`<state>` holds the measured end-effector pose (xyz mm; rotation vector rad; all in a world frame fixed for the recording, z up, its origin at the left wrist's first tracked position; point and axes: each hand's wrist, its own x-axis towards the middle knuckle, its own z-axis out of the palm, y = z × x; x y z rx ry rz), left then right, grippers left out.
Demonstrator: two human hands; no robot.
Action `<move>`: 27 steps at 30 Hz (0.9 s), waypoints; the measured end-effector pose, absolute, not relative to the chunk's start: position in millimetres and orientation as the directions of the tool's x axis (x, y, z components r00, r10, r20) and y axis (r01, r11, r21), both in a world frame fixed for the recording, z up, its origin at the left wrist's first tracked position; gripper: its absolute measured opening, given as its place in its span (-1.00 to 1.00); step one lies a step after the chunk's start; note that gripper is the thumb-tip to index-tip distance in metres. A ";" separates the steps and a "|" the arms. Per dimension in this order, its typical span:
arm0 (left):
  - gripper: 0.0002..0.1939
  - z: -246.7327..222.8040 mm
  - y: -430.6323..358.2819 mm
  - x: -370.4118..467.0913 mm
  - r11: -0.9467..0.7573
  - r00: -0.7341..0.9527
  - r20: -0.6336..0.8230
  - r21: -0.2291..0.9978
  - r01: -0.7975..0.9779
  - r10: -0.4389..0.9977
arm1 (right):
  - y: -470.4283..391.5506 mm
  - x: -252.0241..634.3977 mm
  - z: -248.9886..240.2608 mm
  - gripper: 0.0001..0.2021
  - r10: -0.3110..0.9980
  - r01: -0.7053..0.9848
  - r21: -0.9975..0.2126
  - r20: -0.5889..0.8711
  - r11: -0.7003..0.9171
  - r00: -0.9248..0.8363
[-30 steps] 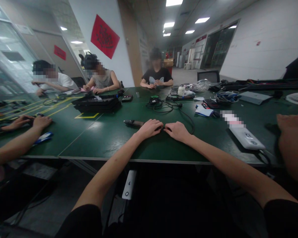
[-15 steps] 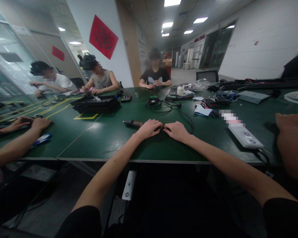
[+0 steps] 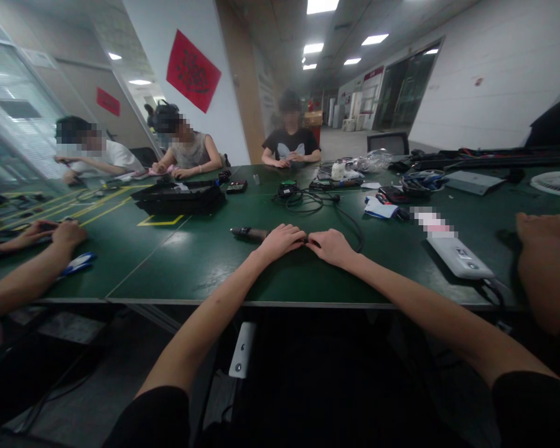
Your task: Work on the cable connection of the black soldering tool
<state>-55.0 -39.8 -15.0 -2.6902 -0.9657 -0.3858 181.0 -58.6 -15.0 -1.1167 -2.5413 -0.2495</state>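
On the green table, a dark tool with a pointed metal tip points left, and its right end runs under my left hand. The fingers of that hand curl down around its dark body. My right hand meets it from the right, thumb and fingers pinched together near the tool's end. A small dark part shows between the two hands, too small to make out. Behind my right hand a black cable curves back to a coil of cables.
A black tray stands at the back left. A white device with a cable, blue-white gloves and a grey box lie to the right. Other people's hands and arms are at both sides; people sit across the table.
My hands stay almost in place, with only a slight shift of the view. At the left, another person's hand has moved a little to the left.
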 end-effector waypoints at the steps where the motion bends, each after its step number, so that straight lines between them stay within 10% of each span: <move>1: -0.77 -15.1 -39.4 -54.9 -0.747 0.744 0.329 -0.147 0.648 0.581 | -58.7 181.0 -15.0 -0.77 0.677 0.739 0.018 0.387 0.674 -0.626; 27: -0.82 -14.1 -46.7 -58.8 -0.761 0.723 0.361 -0.051 0.646 0.589 | -54.5 182.9 -18.9 -0.78 0.670 0.729 -0.002 0.398 0.684 -0.627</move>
